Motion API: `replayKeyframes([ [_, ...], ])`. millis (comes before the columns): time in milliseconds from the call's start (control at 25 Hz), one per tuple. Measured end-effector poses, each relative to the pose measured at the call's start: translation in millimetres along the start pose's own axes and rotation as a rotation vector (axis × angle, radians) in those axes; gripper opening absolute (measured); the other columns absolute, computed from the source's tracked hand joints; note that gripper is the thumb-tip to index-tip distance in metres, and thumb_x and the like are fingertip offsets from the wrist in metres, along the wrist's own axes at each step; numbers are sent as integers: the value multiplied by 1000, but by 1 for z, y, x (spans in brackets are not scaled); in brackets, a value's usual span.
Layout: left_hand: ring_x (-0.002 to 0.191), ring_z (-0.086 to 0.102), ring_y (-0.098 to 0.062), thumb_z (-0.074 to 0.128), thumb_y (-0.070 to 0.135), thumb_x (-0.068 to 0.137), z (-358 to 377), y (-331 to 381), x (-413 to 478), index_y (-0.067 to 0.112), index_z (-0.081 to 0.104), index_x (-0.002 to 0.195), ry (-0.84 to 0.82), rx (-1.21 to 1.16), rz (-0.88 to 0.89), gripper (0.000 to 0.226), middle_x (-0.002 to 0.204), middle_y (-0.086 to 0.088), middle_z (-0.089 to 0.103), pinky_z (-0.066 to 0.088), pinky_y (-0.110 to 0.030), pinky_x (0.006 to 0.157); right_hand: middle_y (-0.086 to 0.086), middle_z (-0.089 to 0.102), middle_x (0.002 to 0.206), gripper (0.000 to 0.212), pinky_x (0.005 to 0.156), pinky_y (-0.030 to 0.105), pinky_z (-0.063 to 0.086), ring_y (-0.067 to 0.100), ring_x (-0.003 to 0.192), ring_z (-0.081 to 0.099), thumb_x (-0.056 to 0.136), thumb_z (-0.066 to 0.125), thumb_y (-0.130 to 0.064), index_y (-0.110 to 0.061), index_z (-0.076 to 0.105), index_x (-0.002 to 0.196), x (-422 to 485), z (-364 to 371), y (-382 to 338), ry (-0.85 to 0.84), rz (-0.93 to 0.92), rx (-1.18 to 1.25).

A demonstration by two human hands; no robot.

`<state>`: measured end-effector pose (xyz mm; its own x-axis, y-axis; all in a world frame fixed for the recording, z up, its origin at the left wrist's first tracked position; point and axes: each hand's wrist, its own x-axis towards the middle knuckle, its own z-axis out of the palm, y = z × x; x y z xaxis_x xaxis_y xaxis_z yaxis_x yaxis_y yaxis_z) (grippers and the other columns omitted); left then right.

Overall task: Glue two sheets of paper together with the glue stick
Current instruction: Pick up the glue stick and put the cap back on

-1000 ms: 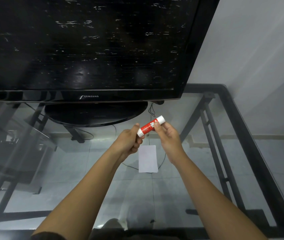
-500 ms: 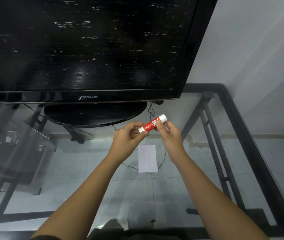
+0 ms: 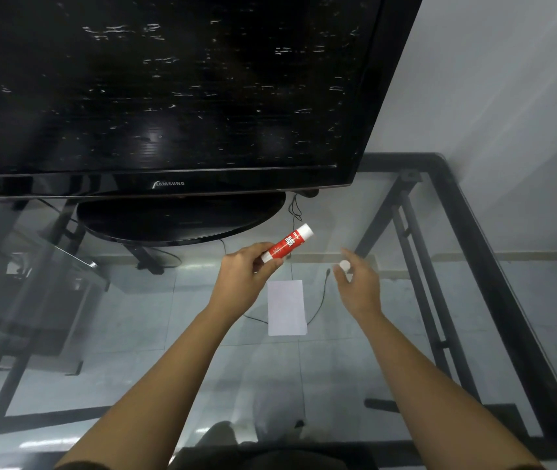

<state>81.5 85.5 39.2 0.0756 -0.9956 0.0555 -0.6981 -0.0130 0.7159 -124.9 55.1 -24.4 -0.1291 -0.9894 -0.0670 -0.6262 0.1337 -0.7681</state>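
A red-and-white glue stick (image 3: 287, 245) is held in the air in my left hand (image 3: 248, 273), gripped at its lower end and tilted up to the right. My right hand (image 3: 358, 283) is apart from it on the right, its fingertips pinching a small white round cap (image 3: 344, 265). Below and between the hands, a small white paper sheet (image 3: 286, 307) lies flat on the glass table (image 3: 355, 368). I cannot tell whether a second sheet lies under it.
A large black TV (image 3: 168, 96) on a round black base (image 3: 182, 220) stands at the table's back. The table's black metal frame (image 3: 494, 266) runs along the right edge. A thin cable (image 3: 317, 307) shows through the glass.
My right hand has pulled away from the glue stick to the right, taking the white cap with it. My left hand keeps hold of the stick.
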Motion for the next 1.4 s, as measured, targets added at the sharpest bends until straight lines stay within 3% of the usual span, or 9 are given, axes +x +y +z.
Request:
replayKeyframes([
  [200,80,52,-3,64,35,83,-6,-3,1,14,60,119,-3,-6,10,41,108,-3,66,36,2,59,13,37,147,45,110,38,32,30,131,40,94,46,-10,-10,38,138,25,2,31,-165,-99,-419],
  [360,69,51,6,66,32,83,-12,-7,-1,11,62,115,4,-3,36,39,102,-3,68,33,9,64,16,44,142,41,106,36,37,30,125,46,95,43,-7,-8,41,136,36,11,34,-226,-134,-546],
  [440,70,52,2,66,32,83,-13,-8,-1,11,62,114,7,-9,31,38,102,-3,68,34,9,65,17,51,132,37,98,30,41,27,112,54,94,46,-6,-5,48,130,38,10,28,-167,-58,-435],
  [560,76,53,-3,65,32,83,-9,-7,-1,12,62,115,5,-20,14,38,103,-3,68,38,6,63,12,54,116,36,87,25,42,20,100,55,90,56,-17,-7,55,125,36,7,0,10,67,-37],
  [640,78,53,-4,65,33,84,-3,-4,-2,13,61,117,-10,-10,7,39,104,-3,68,37,2,60,-1,57,112,38,80,20,43,10,98,55,85,62,-28,-20,56,122,25,4,-25,9,164,340],
  [800,78,53,-5,64,33,84,7,2,-5,14,60,118,-31,-32,13,39,105,-3,68,34,-1,66,-10,62,116,20,91,27,47,8,109,57,79,65,-42,-41,61,99,-8,-3,-52,-90,229,738],
  [920,79,53,-5,65,30,84,7,6,-8,15,60,118,-41,-45,61,38,106,-1,67,36,-1,69,-9,62,117,16,94,29,46,10,110,57,80,64,-40,-43,62,96,-20,-11,-59,-77,200,759],
  [1120,83,57,-10,67,26,83,-1,6,-10,17,62,117,-61,-33,131,36,100,-3,65,51,-22,79,-19,62,102,16,79,15,52,3,99,59,83,64,-31,-43,61,93,-23,-19,-60,-67,83,630],
  [1400,79,54,-5,68,26,82,-1,3,-12,14,63,118,-48,-26,146,38,99,-5,67,36,-1,71,-20,62,99,17,69,6,48,-13,93,58,81,65,-34,-44,61,94,-28,-15,-62,-107,46,624],
])
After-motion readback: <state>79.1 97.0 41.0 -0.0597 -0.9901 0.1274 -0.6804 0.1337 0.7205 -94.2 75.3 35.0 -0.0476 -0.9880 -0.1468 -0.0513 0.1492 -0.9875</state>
